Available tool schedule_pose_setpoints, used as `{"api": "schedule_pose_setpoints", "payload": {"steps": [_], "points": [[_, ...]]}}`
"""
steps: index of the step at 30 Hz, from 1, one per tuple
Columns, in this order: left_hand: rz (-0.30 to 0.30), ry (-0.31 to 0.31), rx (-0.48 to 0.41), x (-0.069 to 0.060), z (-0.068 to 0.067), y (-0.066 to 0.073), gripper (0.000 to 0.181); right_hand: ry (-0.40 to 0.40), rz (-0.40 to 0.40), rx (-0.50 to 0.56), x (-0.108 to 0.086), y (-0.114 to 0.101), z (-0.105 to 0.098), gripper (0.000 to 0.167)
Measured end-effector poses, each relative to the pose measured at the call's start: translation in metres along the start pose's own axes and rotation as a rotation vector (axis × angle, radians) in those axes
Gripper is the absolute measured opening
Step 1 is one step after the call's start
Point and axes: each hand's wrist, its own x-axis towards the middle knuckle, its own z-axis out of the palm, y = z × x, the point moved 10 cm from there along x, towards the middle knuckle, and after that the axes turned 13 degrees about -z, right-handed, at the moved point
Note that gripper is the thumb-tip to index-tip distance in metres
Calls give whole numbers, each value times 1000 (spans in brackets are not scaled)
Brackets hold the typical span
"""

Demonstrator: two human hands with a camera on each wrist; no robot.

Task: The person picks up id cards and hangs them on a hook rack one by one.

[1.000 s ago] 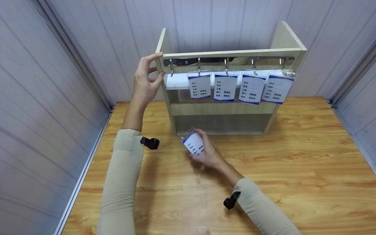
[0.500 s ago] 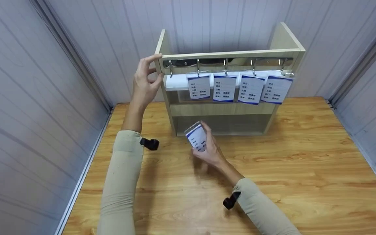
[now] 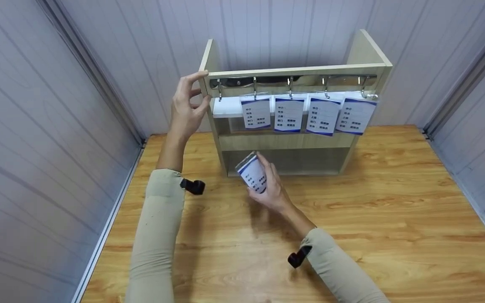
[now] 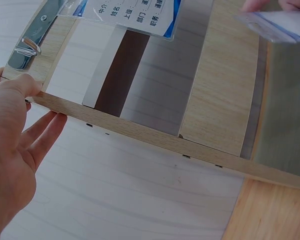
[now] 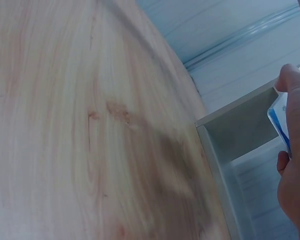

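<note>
A small light-wood shelf stands on the floor, a metal hook rail along its upper front. My left hand grips the upper left corner of its side panel, thumb and fingers around the edge in the left wrist view. Clear-sleeved name badges hang from several hooks; nothing hangs on the leftmost hook. Low in front of the shelf, my right hand holds another name badge by its sides, tilted, printed face up. In the right wrist view the fingers partly hide this badge.
White panelled walls enclose the space at the left, back and right. Wood-patterned flooring spreads around the shelf. A white board lies inside the shelf behind the hanging badges.
My right hand has raised the badge slightly toward the shelf, and the badge has turned a little in its grip. The left hand keeps its hold; the shelf's top has shifted slightly.
</note>
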Motion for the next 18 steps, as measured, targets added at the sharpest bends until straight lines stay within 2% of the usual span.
{"api": "schedule_pose_setpoints", "payload": {"steps": [9,18], "points": [[15,2,15,0,-1,-1,53,30,-33,-40,10,-11,-5,101],[18,3,35,0,-2,0,53,82,-64,-55,31,-26,-16,98]]}}
